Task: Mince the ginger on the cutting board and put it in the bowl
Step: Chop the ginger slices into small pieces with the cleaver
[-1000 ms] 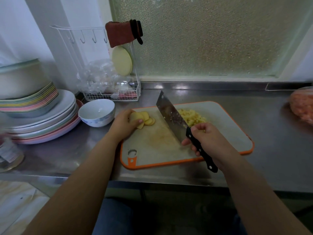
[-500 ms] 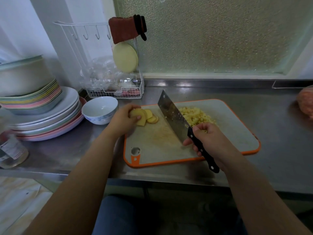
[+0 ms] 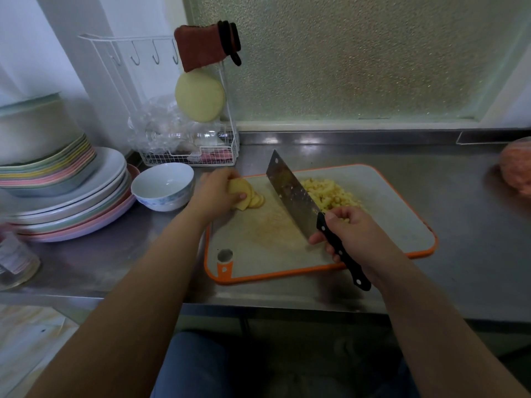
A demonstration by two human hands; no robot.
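Hiding part of the chopped ginger (image 3: pixel 330 193) on the cutting board (image 3: pixel 396 225), the right hand (image 3: pixel 353 234) is gripping the cleaver (image 3: pixel 293 196); the left hand (image 3: pixel 215 193) is pinching ginger slices (image 3: pixel 247 195) beside the bowl (image 3: pixel 163 186), plates (image 3: pixel 71 202) standing nearby.

One head-worn wide-angle camera looks forward and down from close above the counter (image 3: pixel 431 282), facing the window (image 3: pixel 359 58), cutting board (image 3: pixel 388 219) centre, both forearms entering from below.
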